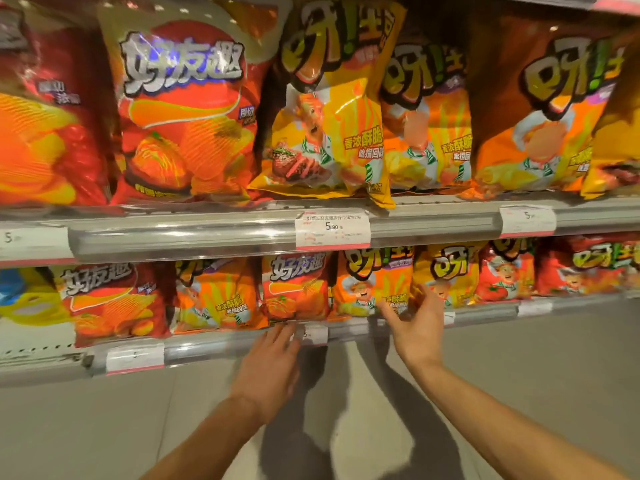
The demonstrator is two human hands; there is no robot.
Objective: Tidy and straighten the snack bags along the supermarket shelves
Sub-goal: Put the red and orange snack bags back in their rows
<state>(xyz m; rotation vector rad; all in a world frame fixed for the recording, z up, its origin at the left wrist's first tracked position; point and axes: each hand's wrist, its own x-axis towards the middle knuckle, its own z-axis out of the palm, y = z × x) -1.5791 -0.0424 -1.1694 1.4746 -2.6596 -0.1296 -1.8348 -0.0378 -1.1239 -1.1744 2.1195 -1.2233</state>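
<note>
Left hand: the left hand (268,370) is held out toward the lower shelf (242,348), fingers straight and loosely spread; the fingertips are seen at the shelf's front rail, just below a red chip bag (294,289). Nothing is gripped by it.
Right hand: the right hand (417,332) is raised to the lower row with fingers extended; its fingertips are laid against the lower edge of a yellow bag (445,275), while the thumb is pointed left toward an orange bag (372,284). No bag is clasped.
Hands together: the two hands are held apart, one on each side of a small price tag (314,334) on the rail.
Lower row: the red chip bag, orange bag and yellow bag are stood side by side, touching; further right a red tomato bag (504,277) is seen, and further left a large red bag (117,303) is tilted and hung over the rail.
Upper shelf: on the upper shelf (207,233), larger bags are lined up; a big yellow bag (332,109) is leaned with its lower corner hung over the edge, above a white price label (332,230).
Floor: a grey floor (536,358) is visible below, crossed by the arms' shadows.
</note>
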